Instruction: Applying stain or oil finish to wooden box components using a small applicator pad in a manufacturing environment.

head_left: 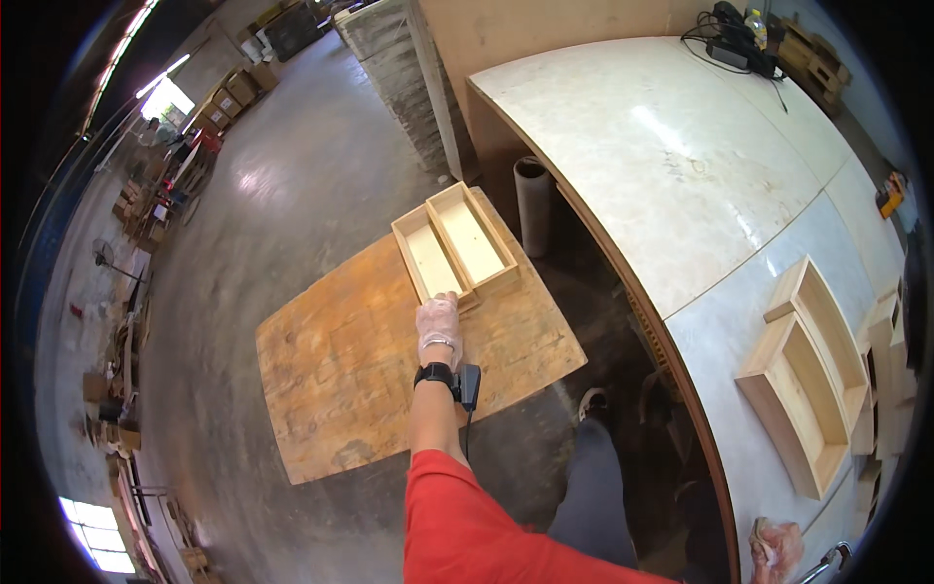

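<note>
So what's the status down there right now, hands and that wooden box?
Left hand gloved, flat on near end of two-compartment wooden box, not gripping. Box sits on plywood board. Right hand gloved, low at the white table. Nothing in the way.

Single head-worn fisheye view, looking steeply down from above the wooden board, at standing height. Board sits centre-frame; concrete floor beyond and left of it, white worktable to its right

A woodworking workshop, shown by its bare concrete floor, a rough plywood table bearing an unfinished two-compartment wooden box, more such boxes on a large white table, and stacked timber.
</note>
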### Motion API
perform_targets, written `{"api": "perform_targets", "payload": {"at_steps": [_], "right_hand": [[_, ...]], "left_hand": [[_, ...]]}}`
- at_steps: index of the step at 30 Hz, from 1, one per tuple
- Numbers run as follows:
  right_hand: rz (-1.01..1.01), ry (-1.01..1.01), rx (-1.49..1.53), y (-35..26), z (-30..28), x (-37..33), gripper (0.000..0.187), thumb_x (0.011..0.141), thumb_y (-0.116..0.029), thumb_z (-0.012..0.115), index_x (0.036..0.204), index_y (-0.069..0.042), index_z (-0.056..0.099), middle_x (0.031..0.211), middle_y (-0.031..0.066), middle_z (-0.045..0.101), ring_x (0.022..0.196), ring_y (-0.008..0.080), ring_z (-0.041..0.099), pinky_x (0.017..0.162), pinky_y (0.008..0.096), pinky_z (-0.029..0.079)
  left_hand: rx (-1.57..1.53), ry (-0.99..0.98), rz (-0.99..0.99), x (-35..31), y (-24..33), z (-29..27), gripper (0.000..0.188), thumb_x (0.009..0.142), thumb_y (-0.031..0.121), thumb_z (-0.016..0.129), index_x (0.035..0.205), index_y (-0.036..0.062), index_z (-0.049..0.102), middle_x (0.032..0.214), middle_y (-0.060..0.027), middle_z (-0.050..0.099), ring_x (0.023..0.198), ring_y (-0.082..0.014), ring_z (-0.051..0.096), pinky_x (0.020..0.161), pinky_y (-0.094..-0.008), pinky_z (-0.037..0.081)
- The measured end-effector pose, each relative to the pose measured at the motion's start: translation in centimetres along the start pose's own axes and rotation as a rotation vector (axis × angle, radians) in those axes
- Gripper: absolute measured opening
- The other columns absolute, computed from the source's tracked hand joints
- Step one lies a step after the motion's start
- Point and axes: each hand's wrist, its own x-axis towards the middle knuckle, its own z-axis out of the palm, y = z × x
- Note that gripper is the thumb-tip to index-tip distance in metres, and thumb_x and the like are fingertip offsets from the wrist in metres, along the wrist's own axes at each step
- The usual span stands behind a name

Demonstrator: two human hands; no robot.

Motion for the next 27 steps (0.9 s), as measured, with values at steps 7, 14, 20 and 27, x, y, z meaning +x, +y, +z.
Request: {"api": "perform_targets", "payload": {"at_steps": [7, 14, 20, 27], "right_hand": [[-0.107, -0.149, -0.416, -1.7, -0.6, 0.5, 0.020, 0.086, -0.004, 0.055, 0.104, 0.001, 0.060, 0.103, 0.0164, 0.058, 0.098, 0.0300, 0.058, 0.093, 0.0351, 0.047], [-0.203, 0.031, -0.430, -2.8, -0.5, -1.3, 0.016, 0.074, -0.010, 0.065, 0.089, -0.006, 0.060, 0.079, 0.0123, 0.052, 0.070, 0.0309, 0.051, 0.061, 0.0383, 0.040], [-0.150, 0.122, -0.402, -4.7, -1.9, -1.8, 0.026, 0.073, -0.004, 0.068, 0.098, -0.010, 0.063, 0.083, 0.0113, 0.057, 0.071, 0.0306, 0.058, 0.059, 0.0389, 0.047], [-0.099, 0.380, -0.348, -1.3, -4.4, -10.0, 0.019, 0.076, -0.007, 0.070, 0.092, -0.009, 0.061, 0.082, 0.0119, 0.057, 0.071, 0.0320, 0.059, 0.059, 0.0390, 0.047]], "left_hand": [[0.011, 0.000, -0.018, 0.3, -0.5, -0.7, 0.020, 0.079, 0.000, 0.053, 0.098, 0.0075, 0.057, 0.096, -0.0120, 0.063, 0.095, -0.0273, 0.061, 0.082, -0.0356, 0.049], [0.003, -0.075, -0.065, 1.4, 0.3, 0.2, 0.013, 0.090, 0.009, 0.043, 0.092, 0.0082, 0.057, 0.090, -0.0143, 0.062, 0.081, -0.0214, 0.061, 0.067, -0.0316, 0.049], [-0.399, 0.461, 0.281, -2.0, 5.3, -6.7, 0.038, 0.080, 0.007, 0.061, 0.116, 0.0026, 0.050, 0.110, -0.0188, 0.053, 0.106, -0.0361, 0.050, 0.092, -0.0415, 0.041], [-0.545, 0.485, 1.176, -11.7, 23.6, -19.9, 0.056, 0.077, 0.032, 0.070, 0.124, 0.0098, 0.047, 0.126, -0.0158, 0.048, 0.119, -0.0366, 0.043, 0.099, -0.0472, 0.037]]}}
